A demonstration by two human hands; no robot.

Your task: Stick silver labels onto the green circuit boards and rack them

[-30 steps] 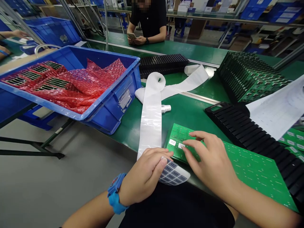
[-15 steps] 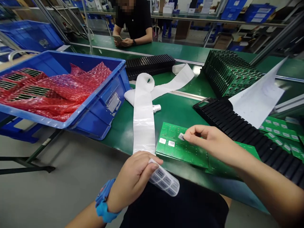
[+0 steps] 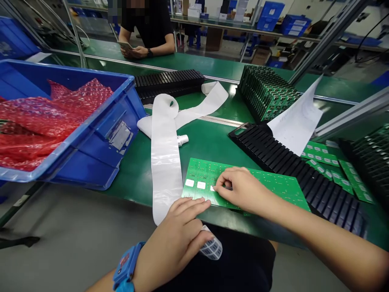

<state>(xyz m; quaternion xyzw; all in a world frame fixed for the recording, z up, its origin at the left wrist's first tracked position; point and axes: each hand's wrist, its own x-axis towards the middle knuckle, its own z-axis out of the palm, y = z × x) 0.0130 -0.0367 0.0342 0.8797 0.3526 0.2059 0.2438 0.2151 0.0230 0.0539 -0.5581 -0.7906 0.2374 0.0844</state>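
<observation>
Head view: your right hand (image 3: pixel 241 190), fingers close together, presses a third white label (image 3: pixel 212 188) onto the green circuit board (image 3: pixel 203 172), your left hand (image 3: pixel 179 235) curled around the label strip (image 3: pixel 212 249) below the board's edge.

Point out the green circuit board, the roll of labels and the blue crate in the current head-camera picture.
green circuit board (image 3: pixel 200 170): head view, on its bare upper-left area.
roll of labels (image 3: pixel 212 249): head view, on its exposed printed end.
blue crate (image 3: pixel 91 170): head view, on its front wall.
</observation>
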